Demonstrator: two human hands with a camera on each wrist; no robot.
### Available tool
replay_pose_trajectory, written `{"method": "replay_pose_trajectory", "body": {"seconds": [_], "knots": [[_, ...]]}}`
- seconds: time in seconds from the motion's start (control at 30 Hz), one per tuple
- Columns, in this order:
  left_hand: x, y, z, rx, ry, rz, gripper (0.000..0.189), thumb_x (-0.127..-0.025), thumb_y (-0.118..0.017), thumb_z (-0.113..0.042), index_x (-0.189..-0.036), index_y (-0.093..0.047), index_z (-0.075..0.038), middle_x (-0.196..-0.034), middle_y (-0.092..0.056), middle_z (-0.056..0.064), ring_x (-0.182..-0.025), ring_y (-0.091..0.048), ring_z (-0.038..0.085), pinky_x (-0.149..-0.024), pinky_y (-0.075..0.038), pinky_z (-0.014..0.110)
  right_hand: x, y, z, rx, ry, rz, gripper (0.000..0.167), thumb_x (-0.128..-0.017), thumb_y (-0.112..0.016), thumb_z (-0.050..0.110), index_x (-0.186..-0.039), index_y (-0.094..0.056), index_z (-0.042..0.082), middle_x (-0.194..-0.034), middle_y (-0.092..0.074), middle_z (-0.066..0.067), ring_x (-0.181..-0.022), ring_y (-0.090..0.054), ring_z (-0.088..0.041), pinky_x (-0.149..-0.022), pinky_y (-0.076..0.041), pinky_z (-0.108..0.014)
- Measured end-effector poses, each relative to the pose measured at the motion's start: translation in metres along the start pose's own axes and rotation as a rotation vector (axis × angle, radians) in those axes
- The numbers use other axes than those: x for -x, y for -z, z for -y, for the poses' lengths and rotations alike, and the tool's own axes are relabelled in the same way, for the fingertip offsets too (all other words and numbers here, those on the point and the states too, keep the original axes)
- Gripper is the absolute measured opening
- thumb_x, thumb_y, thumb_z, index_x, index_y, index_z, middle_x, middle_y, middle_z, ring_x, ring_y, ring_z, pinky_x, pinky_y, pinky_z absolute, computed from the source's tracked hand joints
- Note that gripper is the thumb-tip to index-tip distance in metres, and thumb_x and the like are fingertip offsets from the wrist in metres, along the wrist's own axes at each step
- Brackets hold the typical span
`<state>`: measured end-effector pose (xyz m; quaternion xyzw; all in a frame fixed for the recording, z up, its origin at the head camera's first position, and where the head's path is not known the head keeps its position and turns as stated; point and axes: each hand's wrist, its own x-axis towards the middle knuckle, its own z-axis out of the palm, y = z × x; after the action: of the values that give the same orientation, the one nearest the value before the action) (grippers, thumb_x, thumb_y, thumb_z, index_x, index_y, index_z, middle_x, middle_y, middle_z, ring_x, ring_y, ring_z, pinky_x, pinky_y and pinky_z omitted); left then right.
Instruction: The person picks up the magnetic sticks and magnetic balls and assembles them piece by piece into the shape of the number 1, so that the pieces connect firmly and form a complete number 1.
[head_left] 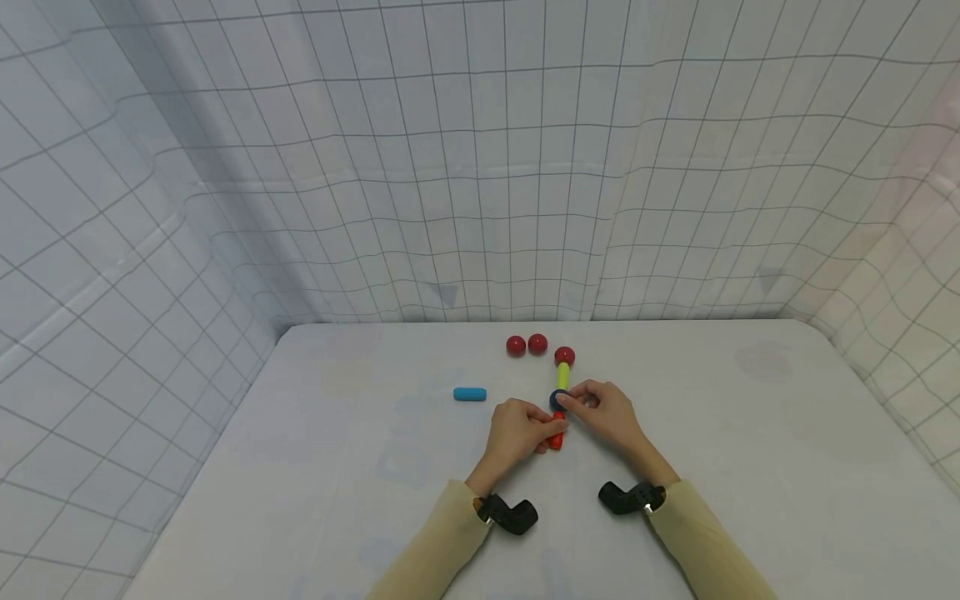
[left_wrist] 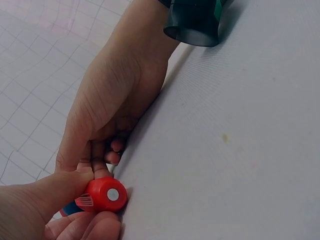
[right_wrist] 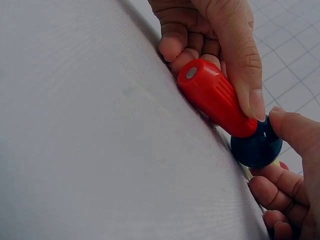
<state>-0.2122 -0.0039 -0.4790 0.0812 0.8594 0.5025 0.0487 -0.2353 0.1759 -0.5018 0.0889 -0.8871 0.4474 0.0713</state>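
In the head view my left hand (head_left: 516, 433) pinches a short red magnetic rod (right_wrist: 212, 97) between thumb and fingers. The rod has ribbed sides and a silver disc in its end, seen in both wrist views. Its other end meets a dark blue ball (right_wrist: 255, 148), which my right hand (head_left: 609, 415) holds between thumb and fingertips. Beyond the ball a yellow rod (head_left: 562, 377) runs away from me to a dark red ball (head_left: 565, 356). These pieces form a nearly straight line on the white table. Fingers partly cover the red rod and the blue ball.
Two more dark red balls, a left one (head_left: 516, 346) and a right one (head_left: 537, 343), sit side by side near the back of the table (head_left: 337, 467). A blue rod (head_left: 470, 394) lies left of my hands. White grid-patterned curtains (head_left: 480, 167) enclose the table's back and sides.
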Motion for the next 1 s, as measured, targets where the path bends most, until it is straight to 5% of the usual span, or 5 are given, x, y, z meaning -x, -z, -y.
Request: {"method": "replay_pose_trajectory", "body": {"seconds": [1.0], "knots": [[-0.0012, -0.0006, -0.0014, 0.011, -0.001, -0.006, 0.022, -0.078, -0.079, -0.028, -0.072, -0.073, -0.008, -0.047, -0.057, -0.006, -0.039, -0.055, 0.007, -0.039, -0.04, 0.018, -0.0004, 0.0, 0.0006, 0.015, 0.001, -0.003, 0.024, -0.084, -0.071, 0.036, -0.085, -0.07, 0.013, -0.071, -0.056, 0.004, -0.072, -0.047, -0.016, -0.061, -0.038, -0.031]]}}
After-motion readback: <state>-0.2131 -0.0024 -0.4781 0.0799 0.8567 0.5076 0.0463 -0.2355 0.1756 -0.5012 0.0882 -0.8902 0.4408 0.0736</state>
